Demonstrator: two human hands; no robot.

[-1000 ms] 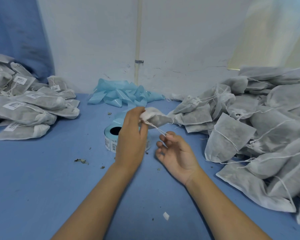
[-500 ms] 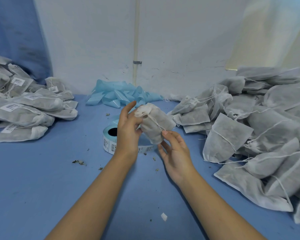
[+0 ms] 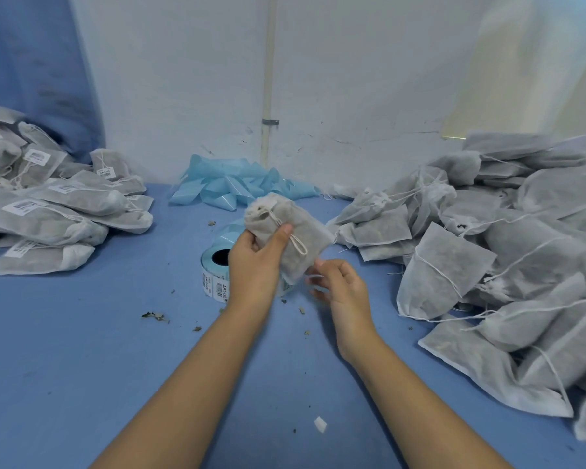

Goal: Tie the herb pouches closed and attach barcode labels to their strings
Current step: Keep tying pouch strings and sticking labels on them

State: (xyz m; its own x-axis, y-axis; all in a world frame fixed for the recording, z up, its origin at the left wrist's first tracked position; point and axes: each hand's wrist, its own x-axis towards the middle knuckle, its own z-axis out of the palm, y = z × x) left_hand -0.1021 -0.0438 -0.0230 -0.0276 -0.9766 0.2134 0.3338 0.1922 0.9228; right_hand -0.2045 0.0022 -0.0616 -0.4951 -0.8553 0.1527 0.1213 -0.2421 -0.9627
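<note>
My left hand [image 3: 254, 262] grips a grey mesh herb pouch [image 3: 301, 262] above the table, its gathered neck pointing up and away. The thumb presses the white drawstring [image 3: 298, 245], which lies looped across the pouch's front. Just below the pouch's lower corner is my right hand [image 3: 342, 289], its fingers curled and blurred by motion; whether they pinch anything is unclear. The roll of barcode labels [image 3: 214, 265] lies on the table behind my left hand, partly hidden by it.
A pile of labelled pouches [image 3: 58, 211] lies at the left, and a bigger heap of unlabelled pouches [image 3: 487, 248] with loose strings fills the right. Crumpled blue backing strip [image 3: 237, 184] lies against the wall. Herb crumbs and a white scrap [image 3: 319, 424] dot the blue table [image 3: 82, 350].
The right hand let go of the taut string and dropped below the pouch. The left hand turned the pouch upright, and the string now lies slack on its front.
</note>
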